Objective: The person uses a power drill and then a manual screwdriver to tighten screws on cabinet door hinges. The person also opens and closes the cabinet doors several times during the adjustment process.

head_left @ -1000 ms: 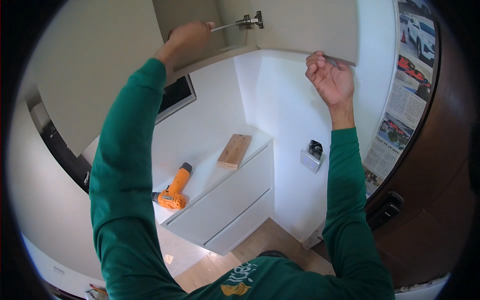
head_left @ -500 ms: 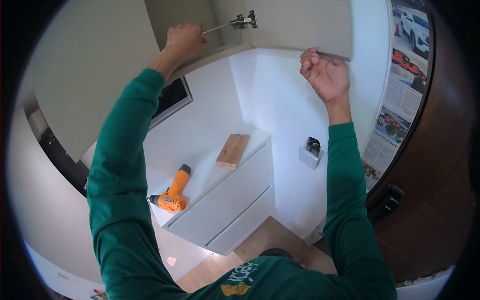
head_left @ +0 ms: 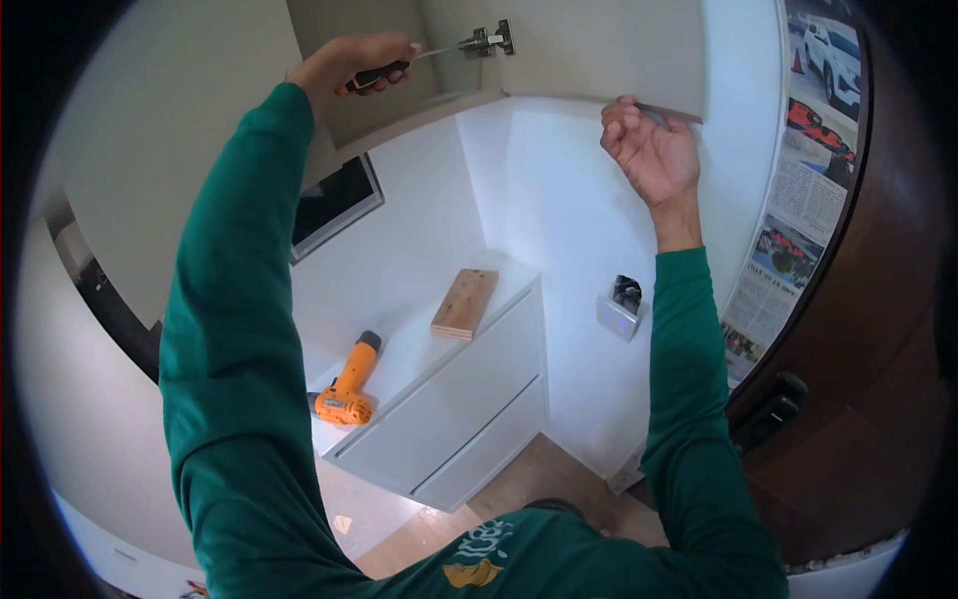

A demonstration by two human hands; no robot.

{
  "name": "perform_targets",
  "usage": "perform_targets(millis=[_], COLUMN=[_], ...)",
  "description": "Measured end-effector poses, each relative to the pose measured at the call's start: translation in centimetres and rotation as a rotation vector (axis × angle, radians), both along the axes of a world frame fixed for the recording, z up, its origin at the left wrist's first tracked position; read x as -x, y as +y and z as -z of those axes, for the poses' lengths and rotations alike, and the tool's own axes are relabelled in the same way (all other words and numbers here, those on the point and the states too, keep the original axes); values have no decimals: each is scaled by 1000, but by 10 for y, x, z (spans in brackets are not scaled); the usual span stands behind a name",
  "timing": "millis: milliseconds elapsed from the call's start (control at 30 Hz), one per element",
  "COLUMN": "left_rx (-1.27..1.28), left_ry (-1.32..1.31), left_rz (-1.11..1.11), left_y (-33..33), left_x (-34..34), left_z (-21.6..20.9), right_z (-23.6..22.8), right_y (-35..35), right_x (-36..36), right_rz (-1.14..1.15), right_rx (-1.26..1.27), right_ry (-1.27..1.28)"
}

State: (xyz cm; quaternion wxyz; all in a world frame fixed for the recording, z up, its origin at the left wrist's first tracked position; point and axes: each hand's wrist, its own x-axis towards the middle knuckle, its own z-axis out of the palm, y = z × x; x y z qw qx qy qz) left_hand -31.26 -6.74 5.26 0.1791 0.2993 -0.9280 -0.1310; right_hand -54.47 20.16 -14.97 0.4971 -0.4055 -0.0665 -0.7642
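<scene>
In my left hand (head_left: 344, 62) is a screwdriver (head_left: 373, 78) with a black and orange handle, my fingers closed round it. Its thin shaft points right, with the tip at a metal cabinet hinge (head_left: 489, 41). That hinge joins the beige cabinet interior to an open cabinet door (head_left: 609, 50). Farther right, my right hand (head_left: 654, 165) is palm toward me, its curled fingers gripping the door's lower edge. The fingertips behind the edge are partly hidden.
Below stands a white drawer unit (head_left: 439, 409). On its top lie an orange cordless drill (head_left: 349, 384) and a wooden block (head_left: 465, 303). An electrical fitting (head_left: 621, 307) hangs from the wall opening. At right is a dark door (head_left: 868, 329) with newspaper along its edge.
My left hand has turned over and shifted slightly up and left, so the screwdriver handle now shows. My right hand stays at the door edge.
</scene>
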Motion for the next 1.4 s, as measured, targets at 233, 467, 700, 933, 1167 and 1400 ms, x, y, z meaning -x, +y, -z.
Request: perform_targets(millis=[233,467,700,933,1167,1400], left_rx=[672,1123,-265,-323,560,355], left_ry=[-43,148,10,-43,-308,519], left_rz=[44,34,15,13,-96,-6], left_y=[-21,-25,-4,10,22,147], left_x=[-6,1,6,2,-16,-145], left_z=[16,48,5,-15,-8,77], right_z=[-4,-2,0,-1,-6,15], right_y=[-1,0,-2,-3,-10,-21], right_x=[-5,-2,-4,-10,-33,-60], right_rz=[-30,-31,-3,32,32,-42], right_rx=[-18,1,15,12,-12,68], right_ry=[-13,12,14,43,65,231])
